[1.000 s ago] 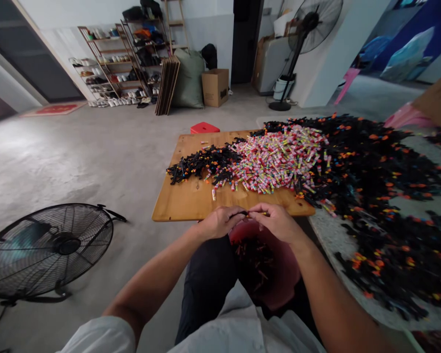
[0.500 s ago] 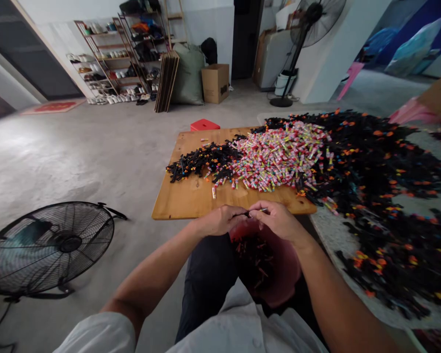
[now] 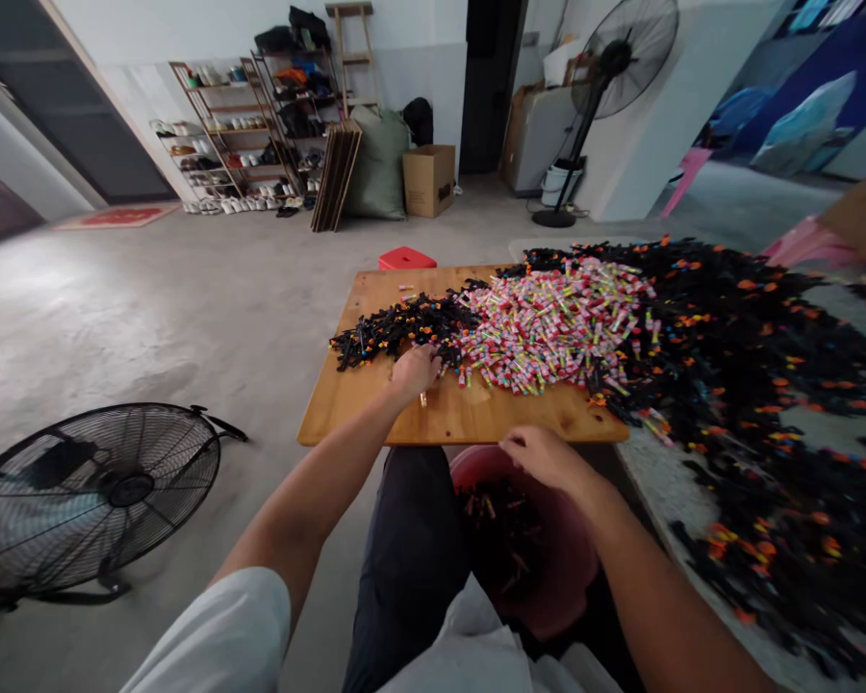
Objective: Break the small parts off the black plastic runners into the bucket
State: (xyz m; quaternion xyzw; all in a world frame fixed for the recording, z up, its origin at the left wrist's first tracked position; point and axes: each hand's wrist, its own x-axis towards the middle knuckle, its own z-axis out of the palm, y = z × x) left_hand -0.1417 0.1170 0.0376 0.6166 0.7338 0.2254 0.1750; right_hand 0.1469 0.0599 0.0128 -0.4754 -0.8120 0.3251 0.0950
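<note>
My left hand reaches over the wooden board, at the near edge of a small heap of black plastic pieces with orange and yellow bits. Its fingers are bent together against the heap, and what they pinch is hidden. Beside it lies a big pile of small pink, white and yellow tubes. My right hand hangs over the rim of a reddish basin, fingers curled together; anything in them is too small to make out. Dark pieces and several small tubes lie inside the basin.
The wooden board stands before my knees. A larger mass of black pieces covers the grey table at right. A floor fan stands at left. Behind the board are a red stool, a cardboard box and a standing fan.
My hands were together above the basin, holding a small dark piece. Now my left hand has moved forward to the black heap, while my right hand stays by the basin, slightly lower.
</note>
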